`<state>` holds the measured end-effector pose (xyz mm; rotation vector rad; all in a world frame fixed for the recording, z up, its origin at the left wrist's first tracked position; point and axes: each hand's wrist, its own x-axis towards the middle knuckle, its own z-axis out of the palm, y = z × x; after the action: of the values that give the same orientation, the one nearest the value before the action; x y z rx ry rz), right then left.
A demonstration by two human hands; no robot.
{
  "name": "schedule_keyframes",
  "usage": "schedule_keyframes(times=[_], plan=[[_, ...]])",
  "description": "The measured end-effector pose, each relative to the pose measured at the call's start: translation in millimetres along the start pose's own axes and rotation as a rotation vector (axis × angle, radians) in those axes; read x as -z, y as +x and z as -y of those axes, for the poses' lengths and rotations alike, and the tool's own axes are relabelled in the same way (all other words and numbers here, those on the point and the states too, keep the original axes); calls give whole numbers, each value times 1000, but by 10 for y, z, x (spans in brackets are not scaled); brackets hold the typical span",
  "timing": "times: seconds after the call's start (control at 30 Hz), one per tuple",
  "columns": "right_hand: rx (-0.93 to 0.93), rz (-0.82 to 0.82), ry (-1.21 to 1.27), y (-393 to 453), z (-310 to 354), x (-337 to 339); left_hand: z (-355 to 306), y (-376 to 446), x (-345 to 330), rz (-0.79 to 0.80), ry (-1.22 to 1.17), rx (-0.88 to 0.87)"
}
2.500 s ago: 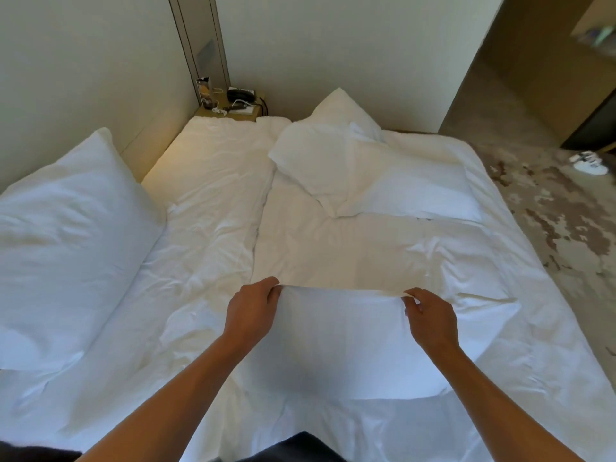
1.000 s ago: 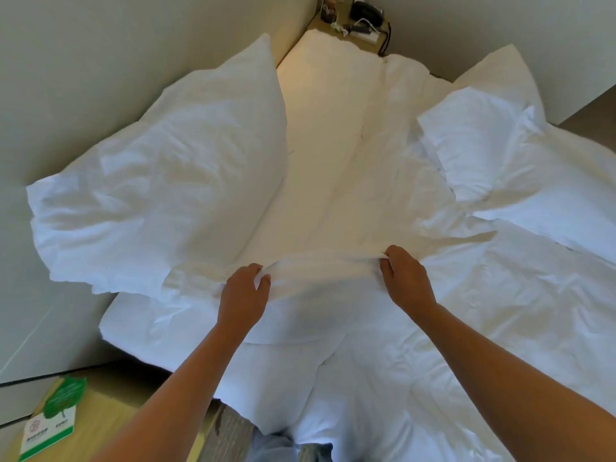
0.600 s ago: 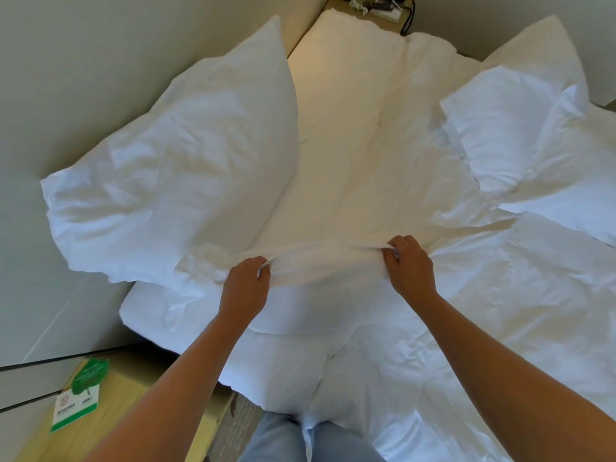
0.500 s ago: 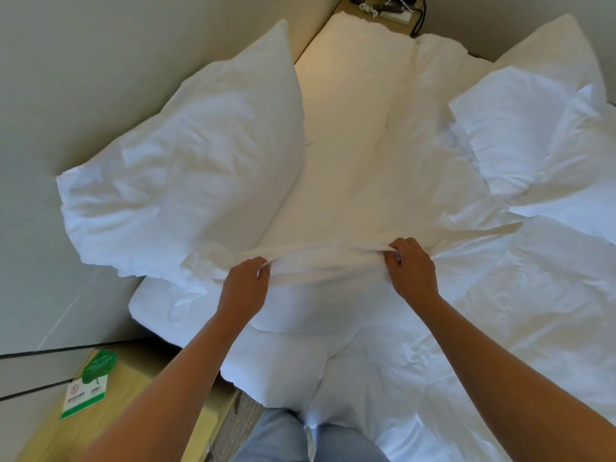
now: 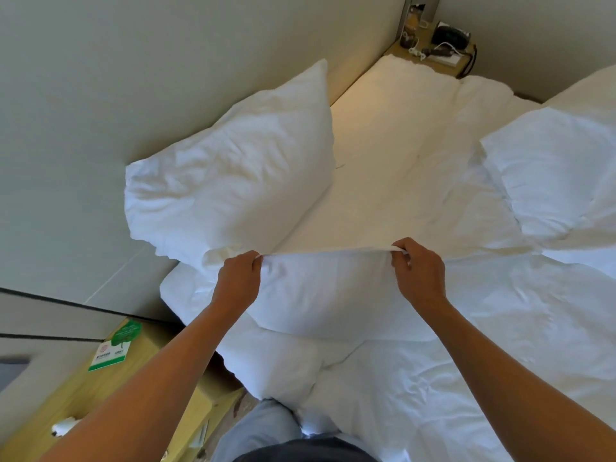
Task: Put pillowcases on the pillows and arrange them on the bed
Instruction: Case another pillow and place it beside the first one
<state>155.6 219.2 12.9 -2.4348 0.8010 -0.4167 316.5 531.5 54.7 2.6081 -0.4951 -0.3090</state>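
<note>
A white pillow in its pillowcase (image 5: 326, 295) lies across the near corner of the bed (image 5: 383, 155). My left hand (image 5: 238, 281) grips its far left corner and my right hand (image 5: 418, 275) grips its far right corner, stretching the top edge taut. A second white pillow (image 5: 233, 175) leans against the wall at the left, touching the held one. A third pillow (image 5: 553, 175) lies on the rumpled duvet at the right.
A wooden bedside stand (image 5: 133, 371) with a green and white card (image 5: 113, 346) is at the lower left. A far nightstand (image 5: 436, 51) holds a phone, cables and small items. White duvet (image 5: 500, 345) covers the right side of the bed.
My view and hands have swung left toward the wall end of the bed. The pillow held by its corners has been carried over and now sits close beside the leaning pillow.
</note>
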Motion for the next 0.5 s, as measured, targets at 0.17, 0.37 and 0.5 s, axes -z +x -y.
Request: schedule_keyframes(times=[0.17,0.37,0.5], plan=[[64,-24,40,319,241,124,-76,10,211,-122,15,7],[229,-55,86,946,811,212,3,4,485,-262,-47,75],[288,-53,80,1341,1092,148,18,46,626,-303,-75,110]])
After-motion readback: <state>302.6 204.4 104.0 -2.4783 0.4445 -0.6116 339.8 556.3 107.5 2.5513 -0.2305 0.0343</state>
